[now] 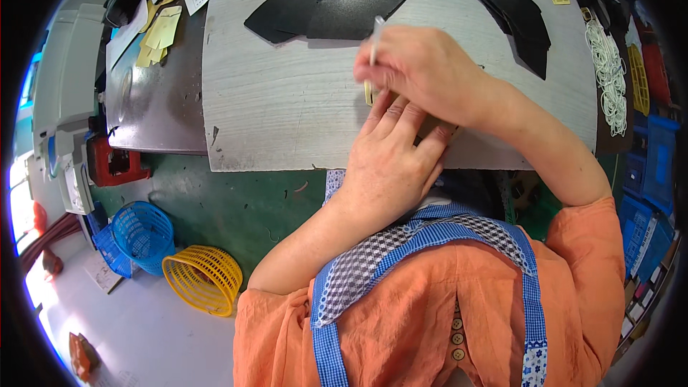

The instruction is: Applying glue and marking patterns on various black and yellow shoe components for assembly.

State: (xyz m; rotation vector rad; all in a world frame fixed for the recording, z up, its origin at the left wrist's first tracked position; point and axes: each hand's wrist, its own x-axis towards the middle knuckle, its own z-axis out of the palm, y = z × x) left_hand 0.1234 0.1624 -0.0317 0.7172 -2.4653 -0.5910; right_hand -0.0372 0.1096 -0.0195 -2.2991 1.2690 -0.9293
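My right hand (423,68) is closed in a writing grip around a slim, pale, see-through pen (376,29), its upper end sticking out above the fingers. Below it, my left hand (390,150) lies with fingers stretched out and pressed down near the table's front edge. By the left fingertips shows the narrow edge of a yellow card piece (368,93). My hands cover most of whatever lies under them, and the pen's tip is hidden. Several black leather-like pieces (330,3) lie stacked on the grey tabletop (279,100), beyond my hands.
Another stack of black pieces (512,18) lies at the far right. Yellow card pieces (159,36) rest on the dark side table (158,115) at left. A bundle of white cord (609,75) hangs on the right. Blue (143,236) and yellow baskets (204,279) stand on the floor.
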